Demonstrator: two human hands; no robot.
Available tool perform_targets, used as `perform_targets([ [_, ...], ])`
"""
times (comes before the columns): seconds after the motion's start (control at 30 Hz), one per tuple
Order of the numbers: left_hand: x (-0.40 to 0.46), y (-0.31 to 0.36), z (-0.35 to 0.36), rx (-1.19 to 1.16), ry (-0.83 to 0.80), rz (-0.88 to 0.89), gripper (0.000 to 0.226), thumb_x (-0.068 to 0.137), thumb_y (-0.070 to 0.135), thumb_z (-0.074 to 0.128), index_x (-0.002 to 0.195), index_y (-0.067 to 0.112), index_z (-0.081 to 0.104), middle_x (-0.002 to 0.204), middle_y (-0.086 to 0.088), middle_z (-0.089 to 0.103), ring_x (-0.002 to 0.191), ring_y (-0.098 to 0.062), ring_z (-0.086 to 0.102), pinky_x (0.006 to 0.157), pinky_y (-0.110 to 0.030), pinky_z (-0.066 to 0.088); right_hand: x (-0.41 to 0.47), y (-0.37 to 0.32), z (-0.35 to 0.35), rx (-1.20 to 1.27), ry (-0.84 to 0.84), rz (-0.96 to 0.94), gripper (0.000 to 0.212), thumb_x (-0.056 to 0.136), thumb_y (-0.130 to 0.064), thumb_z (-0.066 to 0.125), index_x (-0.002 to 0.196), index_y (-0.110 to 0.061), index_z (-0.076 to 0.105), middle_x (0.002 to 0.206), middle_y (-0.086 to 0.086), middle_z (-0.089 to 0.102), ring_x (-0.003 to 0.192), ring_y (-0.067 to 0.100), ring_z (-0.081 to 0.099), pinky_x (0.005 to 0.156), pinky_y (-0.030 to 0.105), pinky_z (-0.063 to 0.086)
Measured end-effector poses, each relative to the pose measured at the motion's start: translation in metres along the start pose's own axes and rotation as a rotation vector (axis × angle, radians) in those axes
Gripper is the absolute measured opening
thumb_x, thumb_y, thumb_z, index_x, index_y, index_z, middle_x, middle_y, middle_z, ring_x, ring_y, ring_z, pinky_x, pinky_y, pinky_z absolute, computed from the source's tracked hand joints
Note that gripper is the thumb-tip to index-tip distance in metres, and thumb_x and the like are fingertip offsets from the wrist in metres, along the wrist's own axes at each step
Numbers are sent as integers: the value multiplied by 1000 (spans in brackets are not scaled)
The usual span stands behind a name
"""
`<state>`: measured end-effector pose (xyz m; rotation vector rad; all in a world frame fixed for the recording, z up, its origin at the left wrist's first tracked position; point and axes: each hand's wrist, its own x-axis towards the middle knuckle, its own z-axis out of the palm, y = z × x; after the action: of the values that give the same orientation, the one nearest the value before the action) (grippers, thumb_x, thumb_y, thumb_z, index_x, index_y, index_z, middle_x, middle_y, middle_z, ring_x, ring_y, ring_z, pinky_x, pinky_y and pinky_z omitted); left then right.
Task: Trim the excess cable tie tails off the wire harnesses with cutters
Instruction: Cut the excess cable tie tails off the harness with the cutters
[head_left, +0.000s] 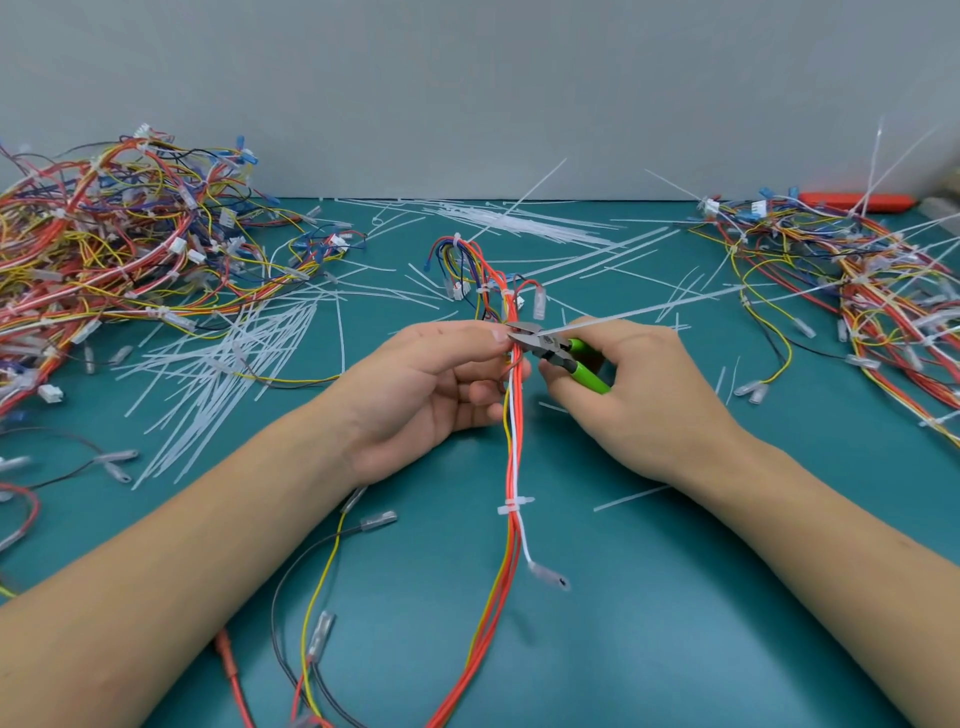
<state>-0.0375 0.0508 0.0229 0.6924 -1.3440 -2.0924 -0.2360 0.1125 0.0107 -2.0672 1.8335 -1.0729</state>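
At the left of a teal bench (675, 597), a heap of bundled wires (114, 244) sits beside a scatter of loose white ties (228, 364). Toward the centre, a person's left hand (421, 395) pinches a limp red, yellow and white wire harness (511, 447) between thumb and fingers, just below the tie being cut. Right beside it, the right hand (639, 395) is wrapped around the green handles of a pair of cutters (550, 345), whose jaws sit around the base of a long white tie tail (649, 309) that sticks out stiffly to the right. The harness looks light and floppy, so holding it close to the tie seems wise; the thin tail will likely spring away once cut. Farther right lies a second heap of harnesses (852, 280), many with untrimmed tails.
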Motion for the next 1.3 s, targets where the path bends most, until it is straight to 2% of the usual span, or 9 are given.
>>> perform_targets([
  [0.13, 0, 0, 0, 15, 0, 5, 17, 87, 23, 64, 100, 11, 67, 75, 0, 69, 56, -9, 45, 60, -21, 53, 0, -1, 0, 25, -3, 11, 18, 84, -35, 60, 86, -21, 71, 67, -6, 58, 69, 15, 51, 64, 37, 45],
  [0.4, 0, -1, 1, 13, -4, 10, 10, 89, 22, 66, 87, 16, 74, 74, 0, 70, 57, -9, 45, 62, -22, 54, -2, 0, 0, 17, -25, 25, 25, 86, -36, 57, 73, -16, 59, 56, 1, 47, 59, 26, 44, 57, 43, 44],
  [0.57, 0, 0, 1, 11, -11, 12, 11, 92, 20, 62, 91, 15, 73, 72, 1, 68, 58, -10, 44, 64, -24, 54, 0, 0, -1, -23, -28, 14, 34, 88, -36, 56, 67, -11, 49, 54, 3, 41, 59, 29, 39, 54, 44, 40],
  [0.63, 0, 0, 2, 7, -10, 10, 12, 88, 21, 63, 87, 16, 74, 70, 2, 67, 58, -10, 43, 63, -23, 54, 0, 1, 0, -37, -28, 14, 35, 87, -38, 55, 67, -11, 48, 54, 4, 40, 59, 30, 40, 54, 45, 41],
  [0.73, 0, 0, 3, 16, -18, 11, 15, 88, 22, 62, 82, 17, 75, 68, 3, 66, 58, -10, 42, 63, -23, 53, -1, 1, 0, -37, -16, 10, 32, 88, -39, 55, 70, -12, 54, 55, 3, 44, 59, 29, 42, 55, 45, 43],
  [0.9, 0, 0, 0, 7, 1, 4, 7, 87, 21, 68, 87, 17, 74, 74, 1, 68, 56, -9, 47, 64, -24, 54, 1, 0, -1, -10, -28, 1, 22, 86, -38, 57, 81, -18, 66, 66, -3, 55, 68, 17, 49, 66, 40, 48],
  [1.1, 1, -1, -2, -10, 13, -4, 11, 85, 23, 66, 92, 16, 71, 76, -1, 70, 56, -9, 47, 63, -24, 55, 1, -1, -1, -5, -28, 10, 23, 85, -39, 57, 85, -19, 69, 68, -4, 58, 71, 18, 51, 69, 39, 48],
  [1.3, 1, -2, -2, -10, -2, 5, 10, 87, 22, 65, 88, 17, 73, 74, 0, 70, 56, -8, 48, 62, -24, 55, 1, -2, -2, -4, -34, 19, 26, 85, -39, 56, 87, -18, 70, 69, -2, 60, 73, 21, 52, 71, 42, 50],
])
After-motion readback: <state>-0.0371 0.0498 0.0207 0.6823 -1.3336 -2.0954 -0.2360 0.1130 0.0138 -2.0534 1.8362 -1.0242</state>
